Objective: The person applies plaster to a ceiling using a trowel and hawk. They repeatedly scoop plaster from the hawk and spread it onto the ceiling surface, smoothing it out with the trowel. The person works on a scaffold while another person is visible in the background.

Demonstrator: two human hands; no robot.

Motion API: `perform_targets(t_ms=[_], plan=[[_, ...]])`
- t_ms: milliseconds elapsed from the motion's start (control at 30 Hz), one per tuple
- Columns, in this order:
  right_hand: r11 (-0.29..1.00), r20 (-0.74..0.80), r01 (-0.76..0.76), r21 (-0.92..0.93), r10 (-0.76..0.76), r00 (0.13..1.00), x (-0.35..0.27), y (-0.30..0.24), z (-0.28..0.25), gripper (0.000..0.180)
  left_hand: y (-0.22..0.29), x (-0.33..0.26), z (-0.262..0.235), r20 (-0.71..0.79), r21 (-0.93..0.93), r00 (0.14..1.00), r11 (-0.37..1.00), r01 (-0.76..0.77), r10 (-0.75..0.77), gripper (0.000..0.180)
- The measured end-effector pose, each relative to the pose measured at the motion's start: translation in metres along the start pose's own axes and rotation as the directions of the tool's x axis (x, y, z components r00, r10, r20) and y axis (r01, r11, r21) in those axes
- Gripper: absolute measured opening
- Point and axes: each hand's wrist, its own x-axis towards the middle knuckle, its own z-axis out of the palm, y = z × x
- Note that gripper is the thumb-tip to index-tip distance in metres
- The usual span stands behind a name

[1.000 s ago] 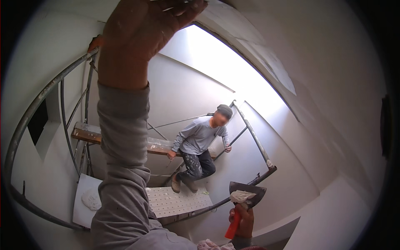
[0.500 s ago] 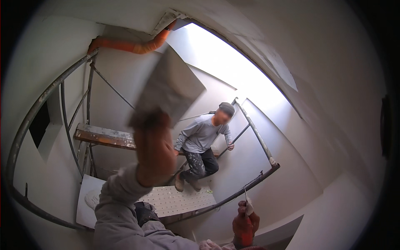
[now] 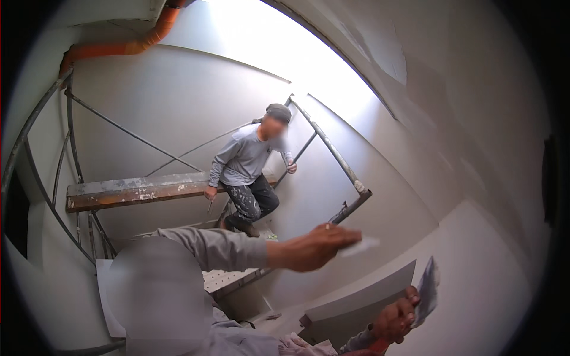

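My left hand (image 3: 312,248) reaches out to the right in a grey sleeve, fingers closed on a thin, pale flat blade (image 3: 362,244) that points toward the white wall (image 3: 475,178). Lower right, my right hand (image 3: 393,320) grips a plaster-smeared flat tool (image 3: 427,291), held upright on edge. A short gap separates the two hands, the left one above and to the left of the right. A blurred patch hides part of my left arm.
A co-worker (image 3: 246,172) in a grey shirt and spattered dark trousers sits on a worn wooden plank (image 3: 136,191) of a metal scaffold (image 3: 332,151). An orange pipe (image 3: 124,47) runs along the ceiling. A perforated deck (image 3: 228,279) lies below.
My left hand has come down from high overhead with its blade to mid-height, close to the right hand. The right hand has shifted right and turned its tool on edge.
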Motion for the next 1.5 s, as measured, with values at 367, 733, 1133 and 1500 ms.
perform_targets(t_ms=[367,733,1133,1500], plan=[[0.999,-0.074,0.031,0.031,-0.028,0.997,-0.007,-0.002,0.023,0.044,-0.033,0.235,-0.176,-0.433,-0.888,0.73,0.109,-0.447,-0.529,0.029],[0.992,-0.048,-0.035,0.118,0.041,0.998,0.016,0.024,0.01,0.038,0.045,0.136,-0.283,-0.542,-0.671,0.791,0.419,-0.611,0.284,0.039],[0.958,0.057,-0.227,0.177,0.22,0.974,0.051,0.053,-0.016,0.032,0.27,0.014,-0.374,-0.724,-0.54,0.69,0.627,-0.562,-0.006,0.027],[0.893,-0.084,-0.279,0.354,0.328,0.941,0.047,0.069,-0.037,0.04,0.331,-0.054,-0.373,-0.86,-0.098,0.416,0.705,-0.703,0.296,0.029]])
